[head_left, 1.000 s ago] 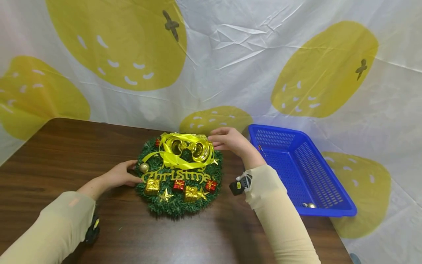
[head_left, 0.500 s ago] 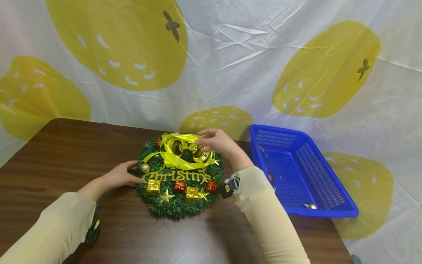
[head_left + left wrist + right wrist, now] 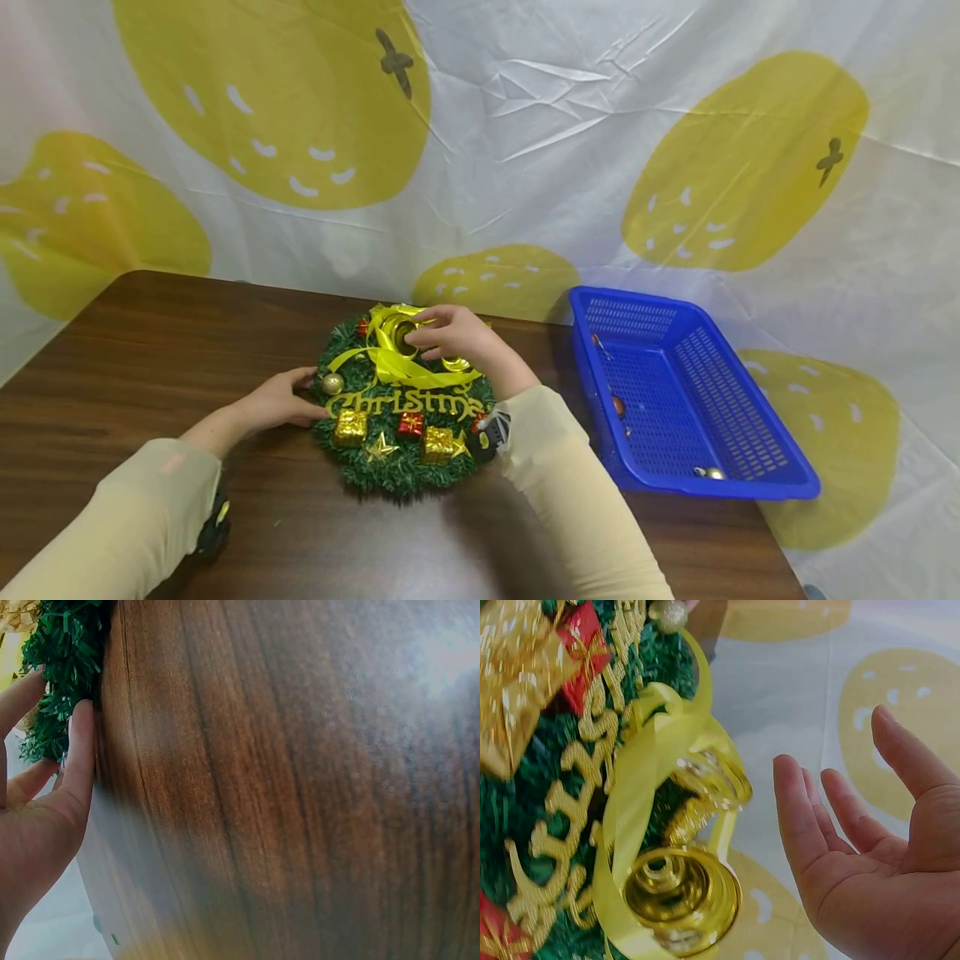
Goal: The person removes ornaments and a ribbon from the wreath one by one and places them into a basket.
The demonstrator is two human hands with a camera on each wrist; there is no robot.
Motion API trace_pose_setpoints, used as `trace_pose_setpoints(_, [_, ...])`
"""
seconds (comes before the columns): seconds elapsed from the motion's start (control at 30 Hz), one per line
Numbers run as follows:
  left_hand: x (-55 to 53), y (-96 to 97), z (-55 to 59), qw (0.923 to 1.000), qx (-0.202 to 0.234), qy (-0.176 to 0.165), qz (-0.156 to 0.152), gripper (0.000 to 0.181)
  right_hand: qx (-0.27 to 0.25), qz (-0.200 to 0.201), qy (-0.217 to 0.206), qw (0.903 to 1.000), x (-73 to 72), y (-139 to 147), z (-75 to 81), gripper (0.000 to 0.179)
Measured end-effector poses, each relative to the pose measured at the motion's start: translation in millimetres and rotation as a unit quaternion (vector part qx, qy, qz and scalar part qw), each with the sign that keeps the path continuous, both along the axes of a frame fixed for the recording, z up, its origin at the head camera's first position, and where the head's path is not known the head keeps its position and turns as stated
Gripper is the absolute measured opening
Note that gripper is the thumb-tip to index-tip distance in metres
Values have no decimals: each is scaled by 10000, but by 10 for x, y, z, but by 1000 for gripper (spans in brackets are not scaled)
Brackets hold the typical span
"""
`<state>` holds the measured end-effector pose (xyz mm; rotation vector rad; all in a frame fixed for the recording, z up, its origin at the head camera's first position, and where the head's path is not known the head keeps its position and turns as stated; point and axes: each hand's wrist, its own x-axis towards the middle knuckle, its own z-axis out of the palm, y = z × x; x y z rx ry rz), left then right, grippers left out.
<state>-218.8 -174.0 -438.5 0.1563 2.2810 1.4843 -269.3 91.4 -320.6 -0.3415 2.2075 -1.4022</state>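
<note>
A green Christmas wreath (image 3: 405,471) lies on the table, with yellow ribbon (image 3: 408,369), gold lettering and small gift boxes (image 3: 437,444) on it. At its left edge my left hand (image 3: 270,400) holds the rim, thumb and fingers to either side of the green strands (image 3: 64,667). My right hand (image 3: 457,337) hovers over the upper part, near two gold bells (image 3: 682,900), and partly hides them in the head view. Its fingers are spread and slightly bent, with nothing between them. In the right wrist view a gap shows between this hand and the bells.
A blue plastic basket (image 3: 693,487) stands right of the wreath. Inside are a gold ball (image 3: 714,473), a reddish-brown ball (image 3: 618,406) and other small bits. Behind the brown wooden table (image 3: 187,333) hangs a white cloth with yellow fruit shapes (image 3: 742,167).
My right hand has moved left, from the wreath's upper right edge to above the bells. More of the basket's inside shows. My left hand has stayed at the wreath's left edge.
</note>
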Motion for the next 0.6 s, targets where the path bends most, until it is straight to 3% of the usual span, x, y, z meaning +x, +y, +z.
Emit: trace_pose_setpoints(0.6, [31,7,39,10000,11,3,34,90,-81,271,-180,9994,44,-431,-346,49])
